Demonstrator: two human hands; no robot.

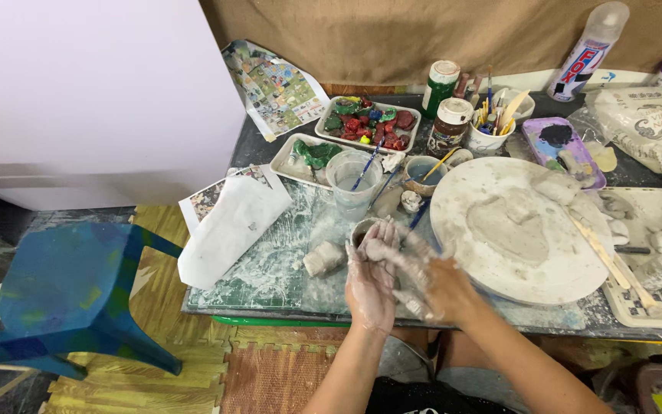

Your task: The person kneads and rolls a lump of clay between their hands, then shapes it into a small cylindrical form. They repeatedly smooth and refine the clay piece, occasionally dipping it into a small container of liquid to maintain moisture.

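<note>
My left hand (369,280) and my right hand (430,284) are pressed together over the table's front edge, both smeared with wet grey clay. A small lump of clay (381,249) is squeezed between the palms and fingers. Just beyond the fingertips stands a small clay-coated cup (362,228). To the left of my hands a grey clay lump (323,258) lies on the green cutting mat (270,268). A round clay-covered board (522,230) with a flattened clay slab sits right of my hands.
A clear cup with brushes (352,184), trays of painted pieces (369,123), paint jars (450,123), a purple palette (557,142), wooden sticks (603,253) and a spray can (588,50) crowd the table. A blue plastic chair (70,295) stands at left. White paper (227,226) overhangs the edge.
</note>
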